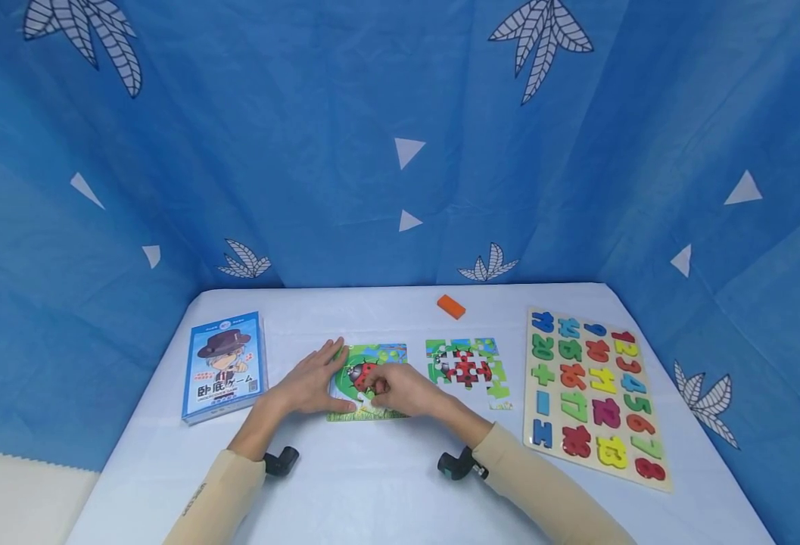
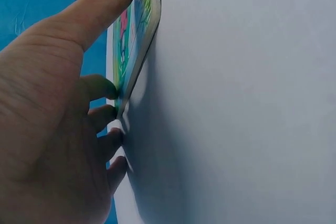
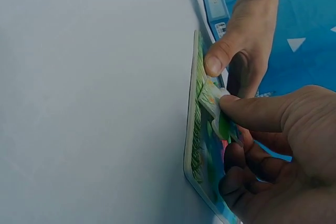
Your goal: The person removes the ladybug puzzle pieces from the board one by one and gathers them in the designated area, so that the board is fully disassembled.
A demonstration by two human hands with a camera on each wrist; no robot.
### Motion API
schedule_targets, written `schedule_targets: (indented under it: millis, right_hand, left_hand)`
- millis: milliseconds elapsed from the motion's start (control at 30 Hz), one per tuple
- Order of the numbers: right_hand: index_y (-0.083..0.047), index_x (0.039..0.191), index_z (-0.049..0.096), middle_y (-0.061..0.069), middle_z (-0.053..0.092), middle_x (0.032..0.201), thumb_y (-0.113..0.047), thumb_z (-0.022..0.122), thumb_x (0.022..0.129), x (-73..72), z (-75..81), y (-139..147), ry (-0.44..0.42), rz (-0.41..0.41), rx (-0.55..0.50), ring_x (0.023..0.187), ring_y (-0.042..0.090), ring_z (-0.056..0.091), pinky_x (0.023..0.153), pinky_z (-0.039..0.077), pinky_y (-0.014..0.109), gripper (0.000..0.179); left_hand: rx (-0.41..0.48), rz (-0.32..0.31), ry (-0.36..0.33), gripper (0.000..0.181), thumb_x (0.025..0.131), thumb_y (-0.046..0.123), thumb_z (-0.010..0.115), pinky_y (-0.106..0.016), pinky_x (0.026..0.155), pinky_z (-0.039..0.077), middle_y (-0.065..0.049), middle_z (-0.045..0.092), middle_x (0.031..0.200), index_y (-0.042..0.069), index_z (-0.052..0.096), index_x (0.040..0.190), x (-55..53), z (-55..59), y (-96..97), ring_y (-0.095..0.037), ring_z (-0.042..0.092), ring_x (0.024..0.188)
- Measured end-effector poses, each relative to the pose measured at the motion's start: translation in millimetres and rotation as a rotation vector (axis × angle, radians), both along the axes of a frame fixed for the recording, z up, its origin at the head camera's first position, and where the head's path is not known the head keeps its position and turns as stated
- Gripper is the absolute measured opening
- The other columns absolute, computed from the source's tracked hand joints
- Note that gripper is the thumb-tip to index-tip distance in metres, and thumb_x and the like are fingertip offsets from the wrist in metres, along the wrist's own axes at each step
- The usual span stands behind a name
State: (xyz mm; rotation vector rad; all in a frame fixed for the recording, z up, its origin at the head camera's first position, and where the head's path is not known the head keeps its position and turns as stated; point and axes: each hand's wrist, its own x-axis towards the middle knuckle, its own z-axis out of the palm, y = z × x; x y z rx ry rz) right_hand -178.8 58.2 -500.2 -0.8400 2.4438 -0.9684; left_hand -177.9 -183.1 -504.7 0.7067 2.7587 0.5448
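Observation:
A ladybug puzzle board (image 1: 393, 353) with a grassy lower edge lies in front of me. My left hand (image 1: 309, 384) rests along its left side, fingers spread near the top corner and thumb on the lower edge. Over the board, my right hand (image 1: 405, 388) pinches a puzzle piece (image 3: 212, 97) between thumb and fingers. The piece is pale with some green and tilts over the grass strip in the right wrist view. Beside the board, several ladybug puzzle pieces (image 1: 468, 372) lie grouped on the table, some joined together.
On the left stands a blue card game box (image 1: 224, 363). A board of colourful numbers (image 1: 593, 393) lies at the right, and an orange block (image 1: 451, 306) sits toward the back. Blue curtain (image 1: 345, 151) surrounds the white table (image 1: 365, 484).

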Motion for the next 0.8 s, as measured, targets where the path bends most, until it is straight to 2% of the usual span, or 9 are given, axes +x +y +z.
schedule_targets:
  millis: [167,433,667,800]
  right_hand:
    - [-0.019,0.11,0.072,-0.01,0.061,0.081,-0.011,0.077,0.089,0.0,3.1,3.3,0.027,0.027,-0.036,0.071,0.005,0.053,0.063,0.048,0.02,0.022]
    - [-0.021,0.111,0.071,-0.013,0.064,0.085,-0.013,0.074,0.093,1.1,11.5,15.2,0.034,0.058,-0.055,0.075,0.004,0.058,0.068,0.051,0.02,0.02]
    - [-0.02,0.109,0.071,-0.009,0.065,0.087,-0.013,0.073,0.093,-2.5,26.3,42.5,0.02,0.061,-0.052,0.074,0.008,0.059,0.062,0.05,0.024,0.018]
    - [-0.023,0.108,0.072,-0.01,0.065,0.087,-0.014,0.075,0.092,-5.5,32.5,63.3,-0.006,0.045,-0.016,0.076,0.011,0.059,0.062,0.05,0.025,0.018]
  left_hand:
    - [0.008,0.002,-0.009,0.114,0.078,0.066,0.075,-0.057,0.122,0.019,-0.018,0.013,0.168,0.001,0.027,0.158,-0.2,0.3,-0.3,-0.039,0.011,0.154]
    - [0.007,0.0,-0.004,0.114,0.078,0.067,0.074,-0.057,0.122,0.018,-0.018,0.012,0.168,0.002,0.026,0.158,0.8,-2.0,-1.2,-0.039,0.01,0.154]
    - [0.015,-0.007,0.009,0.113,0.078,0.066,0.074,-0.058,0.122,0.019,-0.019,0.014,0.167,0.0,0.027,0.157,1.9,-2.3,-1.4,-0.04,0.011,0.154]
    - [0.026,-0.012,0.007,0.113,0.078,0.065,0.075,-0.058,0.122,0.018,-0.019,0.013,0.167,0.0,0.027,0.157,1.8,-1.5,-1.6,-0.04,0.011,0.154]
